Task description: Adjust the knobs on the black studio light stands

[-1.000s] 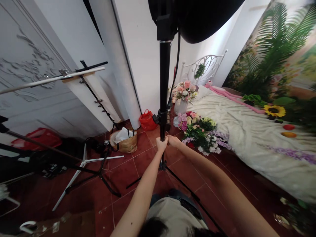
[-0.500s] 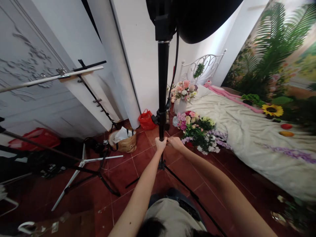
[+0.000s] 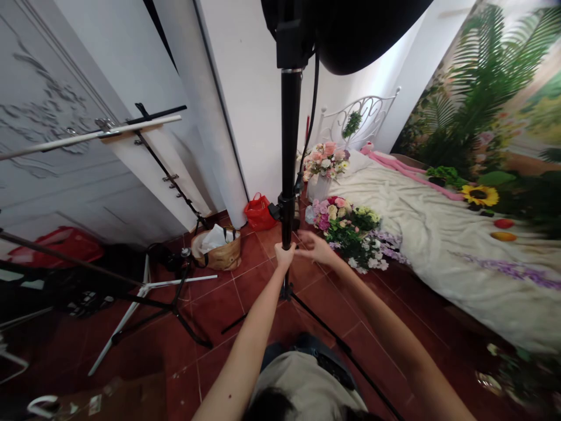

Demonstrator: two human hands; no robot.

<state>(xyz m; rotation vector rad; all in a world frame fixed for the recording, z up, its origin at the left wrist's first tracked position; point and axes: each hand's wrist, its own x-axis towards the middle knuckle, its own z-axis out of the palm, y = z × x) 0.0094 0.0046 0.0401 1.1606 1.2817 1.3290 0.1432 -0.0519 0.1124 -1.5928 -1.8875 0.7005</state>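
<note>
A black light stand (image 3: 291, 134) rises upright in front of me, with a large dark lamp head (image 3: 363, 35) at its top. My left hand (image 3: 284, 255) is wrapped round the pole below the middle clamp knob (image 3: 277, 211). Just right of the pole, my right hand (image 3: 316, 248) has its fingers apart and nothing in them; its fingertips are close to the pole, and I cannot tell whether they touch it. A black cable (image 3: 314, 117) hangs along the pole from the lamp. The stand's legs (image 3: 322, 324) spread over the tiled floor.
A bed (image 3: 438, 245) with a pale cover fills the right side, artificial flowers (image 3: 346, 228) beside it. At left stand another tripod (image 3: 175, 304) and a crossbar (image 3: 144, 124) with clamps. A woven basket (image 3: 225, 254) and a red bag (image 3: 259, 213) lie near the wall.
My right hand has let go at the pole and moved slightly right, its fingers opening. My left hand stays on the pole.
</note>
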